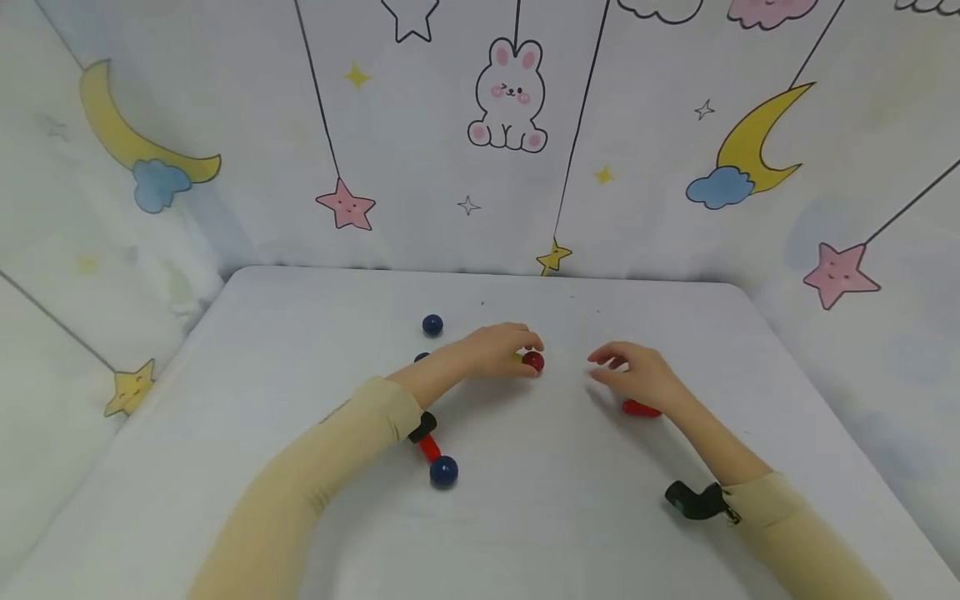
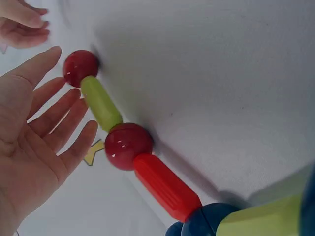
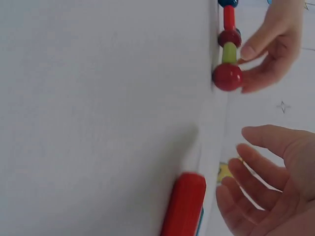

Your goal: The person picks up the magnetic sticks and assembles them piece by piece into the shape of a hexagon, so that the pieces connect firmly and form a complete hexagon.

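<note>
A chain of balls and rods lies on the white table. In the left wrist view it runs from a red ball (image 2: 81, 69) through a yellow-green rod (image 2: 101, 102), a second red ball (image 2: 129, 146) and a red rod (image 2: 167, 188) to a blue ball (image 2: 209, 219). My left hand (image 1: 495, 352) is beside the end red ball, its fingers loosely bent and not closed round it. To the right, my right hand (image 1: 633, 373) hovers with relaxed, parted fingers and nothing in them. Below it lies a loose red rod (image 3: 184, 204). My left arm hides part of the chain in the head view.
One blue ball (image 1: 432, 325) sits toward the back and another blue ball (image 1: 444, 472) toward the front, joined to a short red rod (image 1: 430, 448). Black wrist cameras hang under both sleeves. A patterned cloth (image 1: 420, 133) stands behind the white table (image 1: 540, 517).
</note>
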`<state>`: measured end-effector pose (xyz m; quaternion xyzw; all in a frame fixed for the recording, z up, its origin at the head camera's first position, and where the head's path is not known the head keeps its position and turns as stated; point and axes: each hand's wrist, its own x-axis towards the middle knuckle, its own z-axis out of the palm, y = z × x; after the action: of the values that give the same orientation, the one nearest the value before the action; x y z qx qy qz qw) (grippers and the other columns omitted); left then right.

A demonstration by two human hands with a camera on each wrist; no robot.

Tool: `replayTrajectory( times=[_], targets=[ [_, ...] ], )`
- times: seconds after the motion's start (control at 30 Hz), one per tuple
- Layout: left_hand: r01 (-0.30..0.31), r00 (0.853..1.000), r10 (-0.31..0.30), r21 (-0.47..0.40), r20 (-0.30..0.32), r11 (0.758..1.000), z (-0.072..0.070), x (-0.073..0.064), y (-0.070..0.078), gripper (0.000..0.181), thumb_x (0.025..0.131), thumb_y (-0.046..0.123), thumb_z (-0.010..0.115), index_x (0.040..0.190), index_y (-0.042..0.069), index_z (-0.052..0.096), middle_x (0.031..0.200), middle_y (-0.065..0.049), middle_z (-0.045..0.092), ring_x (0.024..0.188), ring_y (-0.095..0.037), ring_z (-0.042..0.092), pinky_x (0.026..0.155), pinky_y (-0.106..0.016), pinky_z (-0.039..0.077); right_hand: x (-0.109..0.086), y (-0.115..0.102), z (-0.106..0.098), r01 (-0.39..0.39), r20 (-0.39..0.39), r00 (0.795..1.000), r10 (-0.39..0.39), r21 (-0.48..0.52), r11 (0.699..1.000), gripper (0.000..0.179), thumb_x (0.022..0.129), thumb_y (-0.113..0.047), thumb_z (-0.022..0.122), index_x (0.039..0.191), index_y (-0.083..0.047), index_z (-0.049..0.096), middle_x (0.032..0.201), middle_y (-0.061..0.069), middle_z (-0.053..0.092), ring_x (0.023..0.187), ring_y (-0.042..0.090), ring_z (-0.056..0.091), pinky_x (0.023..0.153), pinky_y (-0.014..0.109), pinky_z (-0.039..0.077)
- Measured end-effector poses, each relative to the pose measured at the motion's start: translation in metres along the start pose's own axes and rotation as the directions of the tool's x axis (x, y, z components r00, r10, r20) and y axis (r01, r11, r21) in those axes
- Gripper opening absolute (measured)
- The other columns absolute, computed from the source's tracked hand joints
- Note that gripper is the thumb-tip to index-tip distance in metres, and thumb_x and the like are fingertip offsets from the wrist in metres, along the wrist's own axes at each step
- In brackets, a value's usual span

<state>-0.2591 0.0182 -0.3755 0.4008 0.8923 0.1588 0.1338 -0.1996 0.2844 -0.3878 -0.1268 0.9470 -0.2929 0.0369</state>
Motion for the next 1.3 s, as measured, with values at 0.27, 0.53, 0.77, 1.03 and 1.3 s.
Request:
replayTrajectory(
  times=[0.27, 0.53, 0.77, 1.03, 1.3],
  targets=[
    [-0.014, 1.0, 0.015, -0.015, 0.015, 1.0, 0.011, 0.009, -0.005, 0.04, 0.098, 0.029, 0.061, 0.134, 0.015, 0.057, 0.124, -0.004, 0.06, 0.107, -0.017, 0.052, 0.09, -0.031, 0.045, -0.036, 0.029, -0.033, -0.097, 0.11, 0.989, 0.104, -0.061, 0.993, 0.029, 0.092, -0.025, 0.068, 0.112, -0.006, 0.068, 0.108, 0.013, 0.064, 0.1, 0.032, 0.055, 0.073, 0.038, 0.048],
    [-0.024, 1.0, 0.025, -0.064, 0.015, 0.998, 0.012, 0.006, -0.009, 0.039, 0.098, 0.025, 0.06, 0.135, 0.015, 0.056, 0.13, -0.005, 0.059, 0.115, -0.018, 0.052, 0.1, -0.032, 0.041, -0.03, 0.033, -0.022, -0.122, 0.113, 0.985, 0.127, -0.051, 0.991, 0.026, 0.089, -0.022, 0.07, 0.107, -0.003, 0.067, 0.1, 0.009, 0.064, 0.094, 0.029, 0.057, 0.072, 0.037, 0.05],
    [-0.053, 0.998, 0.055, -0.1, 0.023, 0.994, 0.011, 0.006, -0.012, 0.038, 0.098, 0.022, 0.06, 0.135, 0.012, 0.056, 0.128, -0.005, 0.06, 0.112, -0.018, 0.052, 0.099, -0.031, 0.04, -0.006, -0.001, 0.012, -0.032, 0.08, 0.996, 0.033, -0.014, 0.999, 0.026, 0.088, -0.028, 0.072, 0.105, -0.009, 0.07, 0.09, 0.0, 0.064, 0.085, 0.019, 0.058, 0.073, 0.035, 0.047],
    [-0.088, 0.996, 0.091, -0.129, 0.015, 0.988, 0.011, 0.002, -0.012, 0.037, 0.098, 0.016, 0.059, 0.134, 0.007, 0.055, 0.128, -0.009, 0.06, 0.112, -0.021, 0.054, 0.099, -0.032, 0.041, 0.011, -0.035, 0.04, -0.04, 0.074, 0.997, 0.036, 0.049, 0.998, 0.027, 0.087, -0.029, 0.073, 0.102, -0.007, 0.07, 0.087, 0.0, 0.066, 0.081, 0.017, 0.057, 0.068, 0.03, 0.048],
    [-0.087, 0.996, 0.089, -0.129, 0.012, 0.988, 0.011, 0.001, -0.016, 0.036, 0.098, 0.017, 0.06, 0.133, 0.008, 0.056, 0.127, -0.007, 0.06, 0.111, -0.02, 0.054, 0.098, -0.032, 0.041, 0.017, -0.043, 0.047, -0.05, 0.078, 0.996, 0.044, 0.07, 0.996, 0.028, 0.089, -0.028, 0.071, 0.104, -0.004, 0.069, 0.086, 0.001, 0.067, 0.075, 0.015, 0.059, 0.065, 0.028, 0.049]
  ],
)
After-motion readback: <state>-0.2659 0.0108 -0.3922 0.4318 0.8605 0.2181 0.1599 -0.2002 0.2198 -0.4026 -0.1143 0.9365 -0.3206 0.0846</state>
